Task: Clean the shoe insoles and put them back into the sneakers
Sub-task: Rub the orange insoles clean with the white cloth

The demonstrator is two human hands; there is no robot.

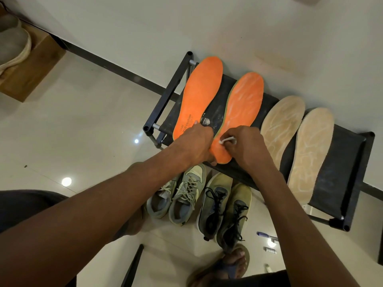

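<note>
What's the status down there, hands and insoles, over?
Left hand pressing the streaked orange insole down. Right hand scrubbing its heel with a small white brush. All four insoles still out on the rack. Nothing blocking.

right hand (241,145) hides brush (228,139) bristles

Wooden box (31,65) on tiled floor (93,112), far left

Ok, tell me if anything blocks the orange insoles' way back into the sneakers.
Nothing visible does: the sneakers stand on the floor just below the rack, openings up and unobstructed, directly under the orange insoles.
</note>
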